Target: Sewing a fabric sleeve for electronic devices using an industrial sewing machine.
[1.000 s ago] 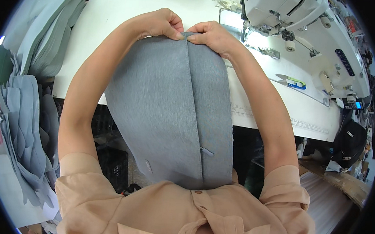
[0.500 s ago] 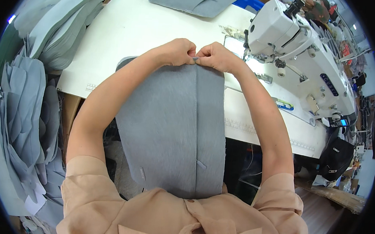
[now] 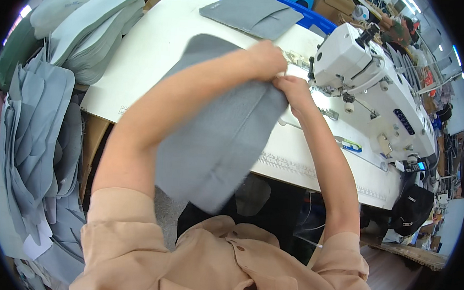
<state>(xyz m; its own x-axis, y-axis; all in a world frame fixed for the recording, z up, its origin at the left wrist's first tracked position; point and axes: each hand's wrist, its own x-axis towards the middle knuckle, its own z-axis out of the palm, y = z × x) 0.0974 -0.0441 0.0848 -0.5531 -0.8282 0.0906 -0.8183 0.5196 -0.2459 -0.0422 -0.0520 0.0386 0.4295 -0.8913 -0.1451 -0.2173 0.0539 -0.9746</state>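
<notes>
A grey fabric panel (image 3: 216,139) with a long zip seam hangs tilted over the table's front edge, its lower end blurred. My left hand (image 3: 268,60), smeared by motion, is closed at the panel's far edge. Right beside it my right hand (image 3: 296,93) pinches the panel's far right corner, thumb and fingers pressed together. The left forearm covers part of the panel. To the right of both hands stands a white sewing machine (image 3: 346,62); its needle area lies close to the right hand.
Another grey panel (image 3: 252,15) lies at the back of the white table (image 3: 137,51), before a blue bin (image 3: 322,22). Stacks of cut grey pieces (image 3: 36,129) stand at the left. A blue-green cutter (image 3: 349,145) rests by the machine; a black bag (image 3: 412,209) is at the right.
Both hands have moved right and toward the machine, carrying the panel's far edge. The panel has swung into a slant and its near end has lifted away from my lap.
</notes>
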